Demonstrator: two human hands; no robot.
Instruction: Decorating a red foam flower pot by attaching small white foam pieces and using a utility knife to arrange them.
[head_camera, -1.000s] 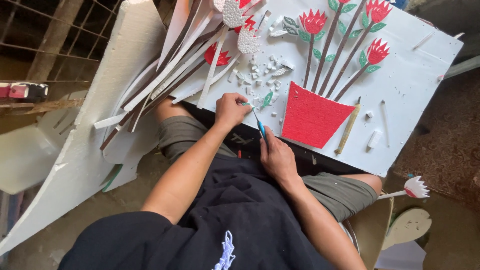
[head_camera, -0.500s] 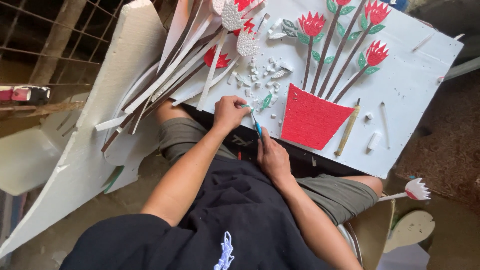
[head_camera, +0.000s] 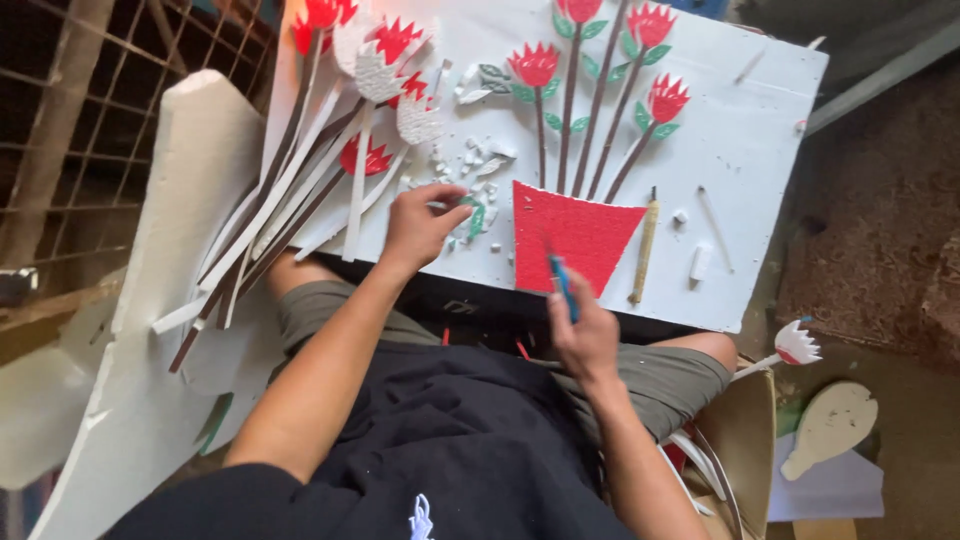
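A white foam board (head_camera: 740, 150) is laid across the lap, a red pot cut-out (head_camera: 575, 232) glued near its edge. At eleven o'clock from the pot, small foam scraps (head_camera: 470, 165) are touched by the left hand (head_camera: 420, 225), fingers curled. A blue-handled knife (head_camera: 563, 287), pointing twelve o'clock, is clasped in the right hand (head_camera: 585, 335) just below the pot.

R hand (head_camera: 585, 335) grips blue cutter (head_camera: 562, 283) — L hand (head_camera: 420, 222) on foam scraps (head_camera: 470, 160).
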